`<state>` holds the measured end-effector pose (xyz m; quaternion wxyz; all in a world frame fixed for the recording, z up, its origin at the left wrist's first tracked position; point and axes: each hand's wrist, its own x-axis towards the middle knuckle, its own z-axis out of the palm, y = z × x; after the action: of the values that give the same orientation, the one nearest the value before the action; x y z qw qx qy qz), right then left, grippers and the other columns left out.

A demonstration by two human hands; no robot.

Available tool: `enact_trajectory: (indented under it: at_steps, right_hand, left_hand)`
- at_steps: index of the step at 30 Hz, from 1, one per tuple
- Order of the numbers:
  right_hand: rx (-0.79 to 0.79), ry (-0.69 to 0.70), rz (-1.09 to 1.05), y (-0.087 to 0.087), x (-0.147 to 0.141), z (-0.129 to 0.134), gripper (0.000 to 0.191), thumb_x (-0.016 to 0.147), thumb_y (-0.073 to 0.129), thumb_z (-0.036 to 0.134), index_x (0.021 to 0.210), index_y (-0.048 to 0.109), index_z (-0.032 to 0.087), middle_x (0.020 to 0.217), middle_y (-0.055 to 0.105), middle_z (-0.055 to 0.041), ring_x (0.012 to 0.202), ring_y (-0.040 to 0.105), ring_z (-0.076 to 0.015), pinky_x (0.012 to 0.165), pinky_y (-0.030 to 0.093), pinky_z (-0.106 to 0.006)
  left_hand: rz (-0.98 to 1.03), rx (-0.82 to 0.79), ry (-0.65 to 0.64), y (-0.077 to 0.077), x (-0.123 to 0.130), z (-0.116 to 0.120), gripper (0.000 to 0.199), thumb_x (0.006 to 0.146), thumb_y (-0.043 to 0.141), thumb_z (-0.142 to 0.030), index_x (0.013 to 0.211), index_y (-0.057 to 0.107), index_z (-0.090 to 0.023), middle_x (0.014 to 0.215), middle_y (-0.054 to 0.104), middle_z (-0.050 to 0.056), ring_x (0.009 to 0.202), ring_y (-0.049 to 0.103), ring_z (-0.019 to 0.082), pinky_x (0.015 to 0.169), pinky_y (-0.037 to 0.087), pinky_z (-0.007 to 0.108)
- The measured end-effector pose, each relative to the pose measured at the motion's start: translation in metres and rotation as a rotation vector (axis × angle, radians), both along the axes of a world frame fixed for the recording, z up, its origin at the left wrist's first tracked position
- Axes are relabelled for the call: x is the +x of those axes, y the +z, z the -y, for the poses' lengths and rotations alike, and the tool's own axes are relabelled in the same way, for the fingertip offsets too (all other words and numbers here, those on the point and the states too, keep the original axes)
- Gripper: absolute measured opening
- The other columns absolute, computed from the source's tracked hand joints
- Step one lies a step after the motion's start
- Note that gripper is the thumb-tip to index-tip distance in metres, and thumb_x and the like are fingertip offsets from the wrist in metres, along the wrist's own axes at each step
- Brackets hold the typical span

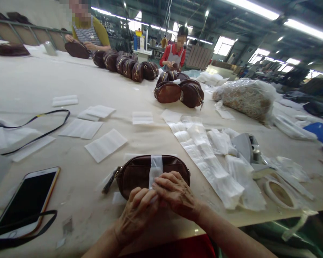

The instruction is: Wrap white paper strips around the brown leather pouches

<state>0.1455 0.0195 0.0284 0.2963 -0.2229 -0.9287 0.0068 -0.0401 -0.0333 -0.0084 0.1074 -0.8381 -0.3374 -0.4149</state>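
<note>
A dark brown oval bag [136, 172] with a tassel [109, 182] at its left end lies near the table's front edge. A white translucent strip [156, 165] runs down over its middle. My left hand [140, 209] is at the bag's lower edge, its fingers bent together by the strip's lower end. My right hand [176, 191] lies over the strip and the bag's front, its fingers closed and pressed close to my left hand. The strip's lower end is hidden under the fingers.
A phone [28, 202] and black cord lie left. White sheets [106, 145] are scattered beyond the bag. Plastic strips [204, 150], a tape dispenser [246, 148] and a tape roll [280, 193] lie right. Several brown bags [169, 92] stand farther back, near two people [95, 32].
</note>
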Motion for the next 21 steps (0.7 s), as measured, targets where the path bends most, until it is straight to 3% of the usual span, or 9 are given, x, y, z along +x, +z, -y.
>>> enact_trajectory:
  at_steps: [3,7,11,15,18,21]
  right_hand:
    - [0.034,0.047,-0.003,0.002,0.001,-0.002,0.021,0.094,0.051,0.027,0.107,0.06,0.014,0.102,0.067,-0.0076,0.102,0.052,-0.02,0.09,0.039,-0.035]
    - [-0.021,0.121,-0.02,0.001,0.003,0.002,0.018,0.094,0.046,0.018,0.105,0.06,0.014,0.102,0.067,-0.0066,0.1,0.053,-0.0185,0.089,0.041,-0.033]
    - [-0.233,0.16,-0.069,0.004,0.005,0.013,0.025,0.093,0.039,0.013,0.108,0.059,0.014,0.1,0.068,-0.0074,0.101,0.055,-0.0186,0.087,0.043,-0.034]
    - [-0.481,0.238,-0.127,0.019,0.01,0.008,0.033,0.084,0.041,0.009,0.109,0.059,0.015,0.093,0.069,-0.0072,0.092,0.061,-0.0162,0.082,0.047,-0.031]
    - [-0.542,0.076,-0.141,0.033,0.009,-0.023,0.03,0.086,0.043,0.011,0.108,0.063,0.018,0.093,0.069,-0.006,0.088,0.062,-0.0151,0.082,0.048,-0.029]
    - [-0.59,-0.219,0.023,0.041,-0.001,-0.067,0.028,0.088,0.052,0.022,0.113,0.063,0.015,0.113,0.064,-0.0109,0.108,0.055,-0.0225,0.097,0.04,-0.038]
  left_hand:
    - [0.026,-0.028,-0.007,-0.002,0.001,-0.002,0.018,0.087,0.053,-0.007,0.1,0.062,-0.014,0.12,0.052,0.011,0.116,0.047,0.023,0.099,0.04,0.038]
    - [0.024,-0.041,-0.025,-0.001,0.0,-0.005,0.016,0.088,0.05,-0.008,0.093,0.062,-0.017,0.12,0.054,0.01,0.117,0.051,0.02,0.098,0.042,0.035]
    - [-0.046,-0.01,-0.047,0.002,-0.003,-0.005,0.018,0.09,0.045,-0.009,0.097,0.058,-0.019,0.115,0.059,0.012,0.118,0.052,0.024,0.091,0.045,0.038]
    - [-0.036,0.005,-0.048,0.002,-0.004,-0.005,0.018,0.092,0.039,-0.008,0.1,0.054,-0.015,0.109,0.065,0.013,0.118,0.052,0.025,0.09,0.044,0.039]
    - [-0.031,0.0,-0.014,0.001,-0.002,-0.005,0.022,0.092,0.037,-0.006,0.102,0.056,-0.01,0.107,0.068,0.012,0.116,0.054,0.023,0.094,0.041,0.038]
    - [-0.054,-0.011,-0.005,0.002,0.0,-0.005,0.028,0.094,0.034,-0.007,0.1,0.061,-0.011,0.107,0.069,0.01,0.112,0.055,0.021,0.097,0.037,0.036]
